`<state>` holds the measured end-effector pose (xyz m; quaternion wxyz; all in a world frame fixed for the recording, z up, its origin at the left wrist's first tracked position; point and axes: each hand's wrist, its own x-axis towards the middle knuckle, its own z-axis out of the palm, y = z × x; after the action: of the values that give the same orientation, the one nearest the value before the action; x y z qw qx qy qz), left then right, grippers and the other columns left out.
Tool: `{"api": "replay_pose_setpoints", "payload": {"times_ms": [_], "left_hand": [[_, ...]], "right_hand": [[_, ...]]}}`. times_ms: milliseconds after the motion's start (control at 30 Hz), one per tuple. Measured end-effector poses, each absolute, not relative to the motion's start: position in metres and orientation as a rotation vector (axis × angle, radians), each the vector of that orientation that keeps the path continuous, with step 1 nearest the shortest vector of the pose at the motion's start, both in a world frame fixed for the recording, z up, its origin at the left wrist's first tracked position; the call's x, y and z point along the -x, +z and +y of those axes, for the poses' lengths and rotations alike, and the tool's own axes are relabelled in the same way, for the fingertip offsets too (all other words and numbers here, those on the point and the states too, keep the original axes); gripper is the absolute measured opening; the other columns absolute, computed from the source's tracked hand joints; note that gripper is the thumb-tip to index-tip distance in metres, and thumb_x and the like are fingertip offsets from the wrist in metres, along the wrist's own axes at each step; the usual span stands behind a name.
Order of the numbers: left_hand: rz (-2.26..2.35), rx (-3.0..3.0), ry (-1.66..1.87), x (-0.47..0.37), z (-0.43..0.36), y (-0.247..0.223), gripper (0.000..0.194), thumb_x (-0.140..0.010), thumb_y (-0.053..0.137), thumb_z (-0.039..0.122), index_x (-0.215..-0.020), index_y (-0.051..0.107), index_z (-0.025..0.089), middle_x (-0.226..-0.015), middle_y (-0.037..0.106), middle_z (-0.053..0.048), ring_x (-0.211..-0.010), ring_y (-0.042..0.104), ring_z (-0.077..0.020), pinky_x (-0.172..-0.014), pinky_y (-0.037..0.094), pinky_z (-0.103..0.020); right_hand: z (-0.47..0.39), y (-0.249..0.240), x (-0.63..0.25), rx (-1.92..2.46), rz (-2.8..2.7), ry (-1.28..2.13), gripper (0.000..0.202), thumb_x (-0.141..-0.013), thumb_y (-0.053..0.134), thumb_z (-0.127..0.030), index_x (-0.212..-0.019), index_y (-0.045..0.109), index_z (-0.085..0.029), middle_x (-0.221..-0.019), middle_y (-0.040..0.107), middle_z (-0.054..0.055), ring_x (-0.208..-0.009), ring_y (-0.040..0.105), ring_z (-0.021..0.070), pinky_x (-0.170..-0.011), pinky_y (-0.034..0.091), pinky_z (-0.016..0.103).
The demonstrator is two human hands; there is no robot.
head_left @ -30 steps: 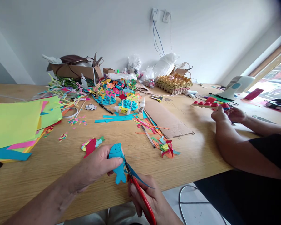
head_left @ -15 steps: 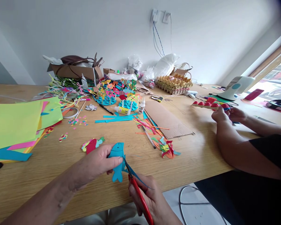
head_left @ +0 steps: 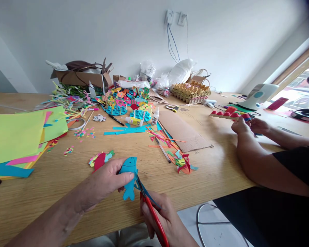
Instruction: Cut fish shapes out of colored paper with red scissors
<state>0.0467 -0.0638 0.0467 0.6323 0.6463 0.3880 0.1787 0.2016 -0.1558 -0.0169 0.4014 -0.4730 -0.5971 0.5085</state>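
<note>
My left hand (head_left: 115, 176) pinches a blue paper fish (head_left: 129, 168) between thumb and fingers, its head upward and its tail hanging below. My right hand (head_left: 162, 216) is wrapped round a pair of red-handled scissors (head_left: 153, 212), whose blades reach the fish's right edge. A narrow blue paper offcut (head_left: 150, 197) trails from that edge along the blades towards my right hand. On the table just beyond my left wrist lie several cut paper shapes, among them a red one (head_left: 99, 160), partly covered by my arm.
Coloured paper sheets (head_left: 15, 137) lie at the left. Paper scraps (head_left: 185, 163), a pen (head_left: 162, 150) and a cardboard piece (head_left: 182, 130) are ahead to the right. Glue bottles (head_left: 155, 116) stand before decorated fish models (head_left: 141, 115). At right, a co-worker's hands (head_left: 243, 126) hold a painted egg-carton strip (head_left: 226, 115).
The blue offcut curls closer to my right hand, and the scissors have shifted very slightly. Both hands keep their hold; the rest looks nearly the same.
</note>
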Motion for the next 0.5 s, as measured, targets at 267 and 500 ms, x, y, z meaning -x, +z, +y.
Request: {"api": "replay_pose_setpoints", "payload": {"times_ms": [267,500], "left_hand": [[0.884,-1.467,0.392,-0.0487,-0.0673,0.0490,0.018,-0.071,0.052,0.033,-0.062,0.047,0.020,-0.057,0.045,0.006,-0.056,0.040,-0.0112,-0.054,0.036,-0.022],[0.877,-1.421,0.360,-0.0450,-0.0647,0.0452,0.015,-0.072,0.053,0.033,-0.067,0.049,0.019,-0.059,0.048,0.006,-0.058,0.042,-0.0116,-0.054,0.037,-0.022]], "right_hand": [[-0.1570,-0.0201,-0.2036,1.203,-1.501,1.307,0.043,-0.090,0.034,-0.053,-0.065,0.040,-0.018,-0.048,0.030,-0.007,-0.045,0.026,0.0073,-0.042,0.022,0.020],[-0.1584,-0.0249,-0.2054,1.212,-1.516,1.284,0.042,-0.090,0.035,-0.050,-0.064,0.040,-0.018,-0.048,0.032,-0.006,-0.044,0.027,0.0071,-0.041,0.023,0.019]]}}
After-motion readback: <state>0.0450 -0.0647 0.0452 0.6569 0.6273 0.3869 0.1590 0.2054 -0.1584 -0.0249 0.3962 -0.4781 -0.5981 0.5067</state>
